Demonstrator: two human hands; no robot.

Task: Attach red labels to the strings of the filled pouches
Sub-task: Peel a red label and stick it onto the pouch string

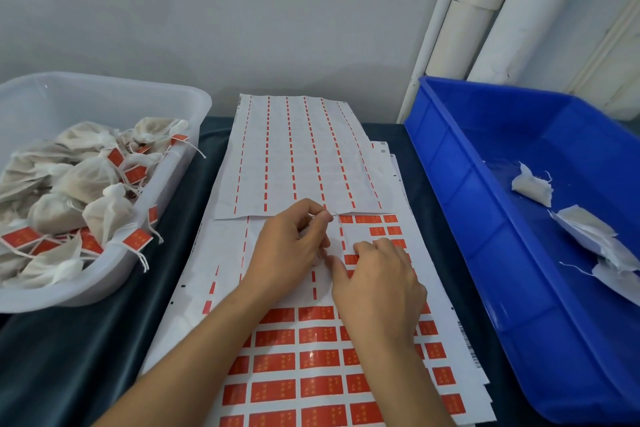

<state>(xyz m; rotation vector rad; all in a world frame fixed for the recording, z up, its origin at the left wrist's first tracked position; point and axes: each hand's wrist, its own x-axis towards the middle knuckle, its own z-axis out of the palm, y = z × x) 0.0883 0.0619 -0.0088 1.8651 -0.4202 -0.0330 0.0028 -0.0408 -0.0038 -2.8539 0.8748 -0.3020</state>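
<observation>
Red labels [317, 335] lie under both hands: left hand [289, 246] pinches string [337, 224], right hand [377, 282] curled.

A single head-worn wide-angle camera looks forward and steeply down, close over the label sheets [311, 340] at frame centre. The clear tub [104, 281] fills the left edge, the blue bin [485, 253] the right, a wall the top.

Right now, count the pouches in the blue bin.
3 pouches in the blue bin: one farthest back, one in the middle, one nearest, partly cut off by the frame edge; more may be hidden.
</observation>
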